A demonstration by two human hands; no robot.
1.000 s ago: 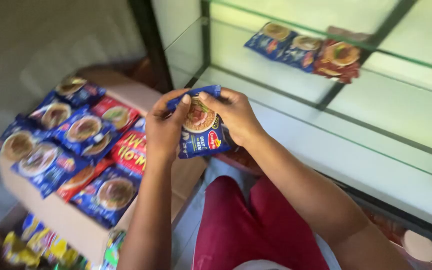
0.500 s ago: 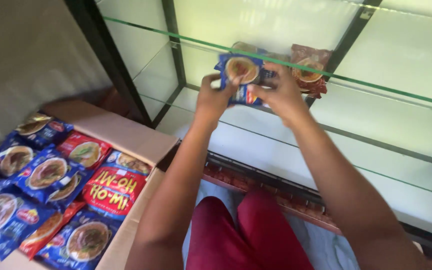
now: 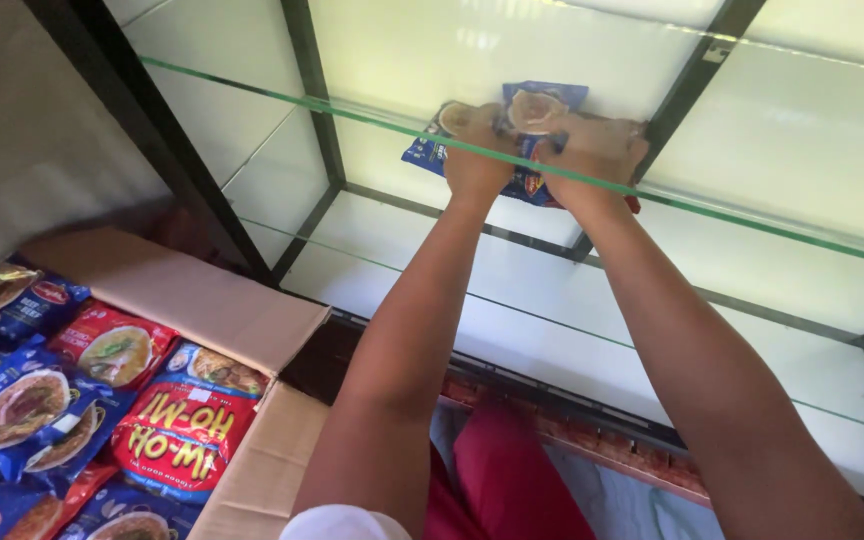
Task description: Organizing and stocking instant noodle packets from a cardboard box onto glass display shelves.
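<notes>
Both your hands are up on the glass shelf [image 3: 782,225], clamped on one blue noodle packet [image 3: 537,110]: your left hand [image 3: 477,165] grips its near left edge, your right hand [image 3: 592,150] covers its right side. The packet lies flat on the glass, overlapping other packets [image 3: 430,150] already there; holding both ends seems to keep it square. Below runs another glass shelf in the dark metal frame [image 3: 317,120]. At lower left sits an open cardboard box [image 3: 202,300] packed with blue and red noodle packets [image 3: 102,400].
</notes>
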